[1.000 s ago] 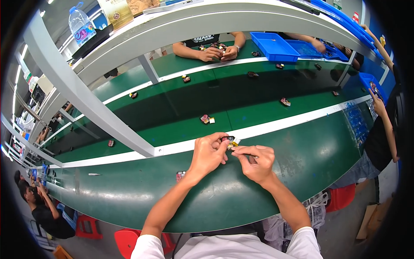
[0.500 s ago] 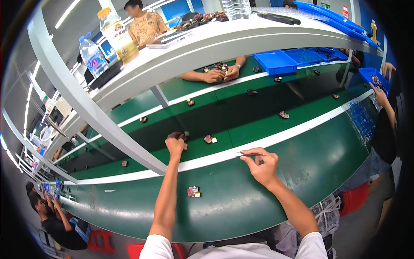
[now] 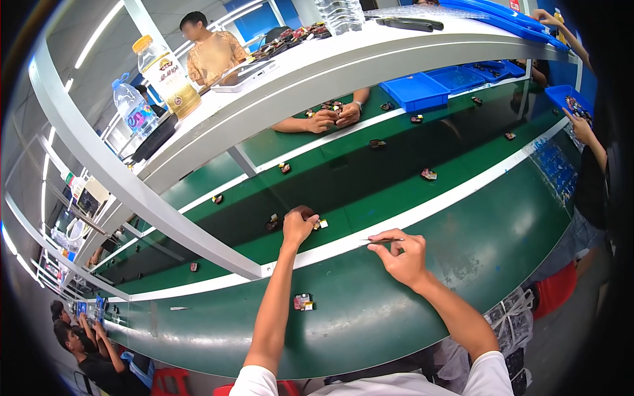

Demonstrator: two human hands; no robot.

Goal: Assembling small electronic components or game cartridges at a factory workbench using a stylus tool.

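Note:
My left hand [image 3: 298, 224] reaches out over the dark green conveyor belt [image 3: 370, 191], its fingers curled down onto a small dark part [image 3: 319, 224] with a pale tag. My right hand [image 3: 401, 256] stays over the near green work surface [image 3: 396, 310], pinching thin metal tweezers [image 3: 381, 241] that point left. Another small part [image 3: 303, 302] lies on the near surface between my forearms. A further small part [image 3: 272, 223] sits on the belt just left of my left hand.
Several small parts [image 3: 428, 174] ride along the belt. A person's hands [image 3: 333, 117] work across the belt under a white shelf [image 3: 317, 72] holding bottles [image 3: 168, 76]. Blue trays [image 3: 416, 92] sit at the far right, where another person's arm [image 3: 584, 132] reaches in.
My left hand left the spot beside my right hand and stretched forward onto the belt. The view tilted upward. My right hand kept the tweezers and stayed near the white strip.

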